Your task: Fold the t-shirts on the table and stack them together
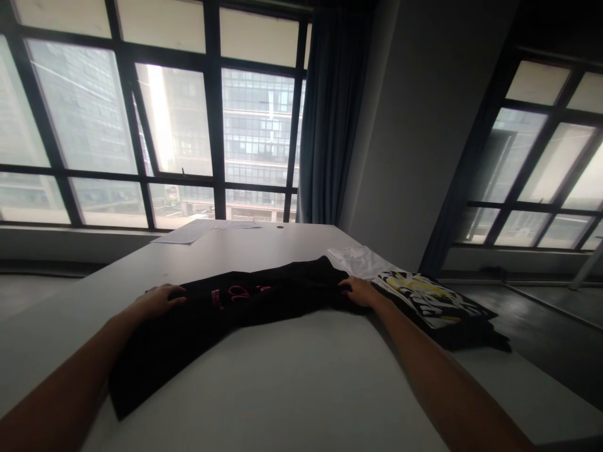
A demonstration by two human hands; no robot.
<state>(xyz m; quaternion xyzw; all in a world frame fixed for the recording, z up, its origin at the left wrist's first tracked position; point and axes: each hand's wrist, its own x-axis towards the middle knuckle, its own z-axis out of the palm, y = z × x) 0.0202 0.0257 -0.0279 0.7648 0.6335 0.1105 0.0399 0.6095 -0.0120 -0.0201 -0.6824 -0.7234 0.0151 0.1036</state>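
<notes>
The white table (282,389) lay nearest, bearing a black garment (245,304). The left hand (157,300) and right hand (360,292) rested flat, uncurled, on its opposite ends.

On the table (264,389), a folded garment (221,311) lies across the middle, running from 8 o'clock to 2 o'clock. The left hand (157,300) rests on its 9 o'clock edge, the right hand (358,290) on its 3 o'clock end. Just beyond the right hand, at 3 o'clock, sits a stack of printed shirts (436,304), with another shirt (360,258) behind it. Papers (198,230) lie at the far edge, 12 o'clock, before the window (155,119)
</notes>
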